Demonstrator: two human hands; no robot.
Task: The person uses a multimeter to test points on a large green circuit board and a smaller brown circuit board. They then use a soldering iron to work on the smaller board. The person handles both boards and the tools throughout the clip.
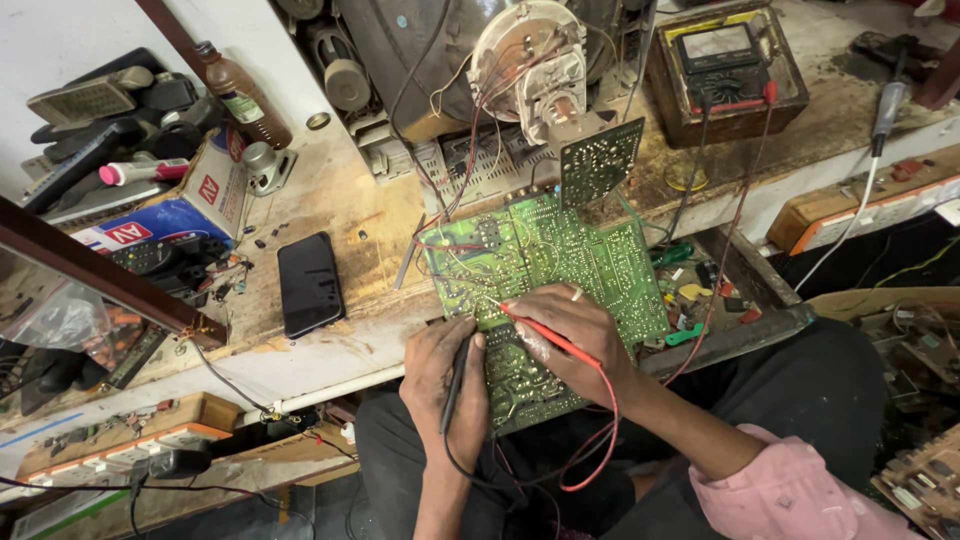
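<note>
- Green fibreglass circuit board (560, 270), solder side up, lies half on the worn wooden bench (330, 200) and half over the person's lap, its long axis running from the bench edge back toward the body.
- Right hand (570, 335) is curled around a thin red meter probe (545, 335). The probe lies diagonally across the hand, tip pointing up-left and touching the board near its middle.
- Left hand (445, 385) is closed on a slim black meter probe (455, 380), held nearly upright in the picture, tip at the board's lower-left edge just beside the right hand.
- So both tips sit on the near half of the board. The right one is further in, the left one is at the rim.
- Red and black leads loop down off the hands and run back up to the boxy analog meter in a brown wooden case (725, 60) at the far right of the bench.
- Labels and packages: a blue-and-white cardboard box with red patches (180, 205) sits far left, well apart from the hands. A brown glass bottle with a pale label (240, 95) stands behind it.
- A black slab phone (310, 285) lies face up, left of the board.
- A smaller dark green board (598, 160) stands tilted at the big board's far edge, under the grey tube neck (530, 60).
</note>
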